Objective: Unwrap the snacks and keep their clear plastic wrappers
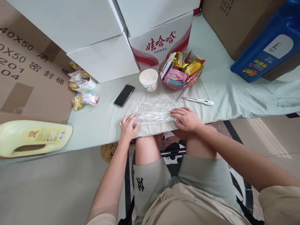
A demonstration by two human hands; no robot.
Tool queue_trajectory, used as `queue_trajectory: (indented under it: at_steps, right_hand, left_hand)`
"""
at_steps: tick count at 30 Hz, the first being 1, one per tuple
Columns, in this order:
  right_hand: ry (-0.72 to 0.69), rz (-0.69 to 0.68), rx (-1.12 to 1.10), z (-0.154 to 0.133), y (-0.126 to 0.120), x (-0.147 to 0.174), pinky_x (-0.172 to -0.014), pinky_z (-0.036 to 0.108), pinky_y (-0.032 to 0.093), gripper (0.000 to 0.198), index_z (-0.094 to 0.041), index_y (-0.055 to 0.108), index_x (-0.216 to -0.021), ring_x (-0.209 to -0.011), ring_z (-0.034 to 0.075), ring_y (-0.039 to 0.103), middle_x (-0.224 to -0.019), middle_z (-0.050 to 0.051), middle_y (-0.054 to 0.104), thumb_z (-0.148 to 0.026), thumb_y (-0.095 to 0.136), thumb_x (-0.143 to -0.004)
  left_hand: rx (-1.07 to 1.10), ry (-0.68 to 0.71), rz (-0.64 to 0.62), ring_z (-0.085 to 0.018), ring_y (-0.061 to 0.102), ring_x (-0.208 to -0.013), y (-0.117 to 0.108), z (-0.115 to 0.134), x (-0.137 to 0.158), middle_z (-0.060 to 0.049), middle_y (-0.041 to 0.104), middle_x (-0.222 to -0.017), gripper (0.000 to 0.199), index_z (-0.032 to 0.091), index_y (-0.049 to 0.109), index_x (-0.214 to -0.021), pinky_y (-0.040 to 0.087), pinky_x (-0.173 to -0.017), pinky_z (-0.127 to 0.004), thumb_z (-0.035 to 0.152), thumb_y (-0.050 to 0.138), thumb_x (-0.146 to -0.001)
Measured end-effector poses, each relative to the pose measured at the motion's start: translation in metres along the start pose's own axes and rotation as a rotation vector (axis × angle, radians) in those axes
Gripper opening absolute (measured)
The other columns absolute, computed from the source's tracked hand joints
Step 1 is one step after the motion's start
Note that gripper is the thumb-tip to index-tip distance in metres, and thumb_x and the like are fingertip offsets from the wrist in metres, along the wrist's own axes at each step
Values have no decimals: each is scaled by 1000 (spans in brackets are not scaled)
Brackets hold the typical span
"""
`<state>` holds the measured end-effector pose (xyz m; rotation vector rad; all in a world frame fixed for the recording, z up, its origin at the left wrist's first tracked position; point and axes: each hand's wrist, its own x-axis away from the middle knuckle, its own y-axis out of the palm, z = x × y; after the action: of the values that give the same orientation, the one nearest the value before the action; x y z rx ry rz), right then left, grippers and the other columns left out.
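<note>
A crumpled sheet of clear plastic film lies near the front edge of the cloth-covered table, with a straight fold running across it. At its left end is my left hand, fingers bent and closed on the film. My right hand grips the right end, its fingers laid over the plastic; its thumb is mostly hidden. Just behind the film stands a white paper cup. A white utility knife rests to the right, and a black phone lies behind my left hand.
A pink bowl of wrapped snacks stands beside the cup. White cartons rise behind. Packaged sweets lie left, near a large cardboard box and a yellow jug. A blue jug stands right. My knees are under the table edge.
</note>
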<state>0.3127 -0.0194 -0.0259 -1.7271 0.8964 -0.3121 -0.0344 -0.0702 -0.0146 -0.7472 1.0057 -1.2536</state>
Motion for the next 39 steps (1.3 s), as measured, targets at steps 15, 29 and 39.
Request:
queue_trajectory:
  at_steps: [15,29,39]
  right_hand:
    - [18,150,-302,12,3,3,-98,48,53,41,-22,77,-104,-112,27,71,-110,8,78,-40,40,-102]
    - [352,312,-611,-21,-17,5,-90,42,55,31,-21,66,-107,-100,27,69,-105,9,74,-47,56,-92]
    - [786,408,-830,-34,-15,-28,-47,27,39,33,-20,58,-102,-45,10,47,-72,0,62,-50,53,-91]
  left_hand:
    - [396,-138,190,-26,61,-120,-10,-16,6,-11,67,-120,19,22,63,-94,45,-110,-41,34,63,-79]
    - [949,-462,139,-12,54,-44,-6,28,-17,6,58,-59,34,24,47,-86,38,-42,-23,46,71,-77]
    - [906,-593,123,-8,46,-37,-11,32,-25,8,54,-50,29,23,48,-85,35,-38,-18,38,71,-78]
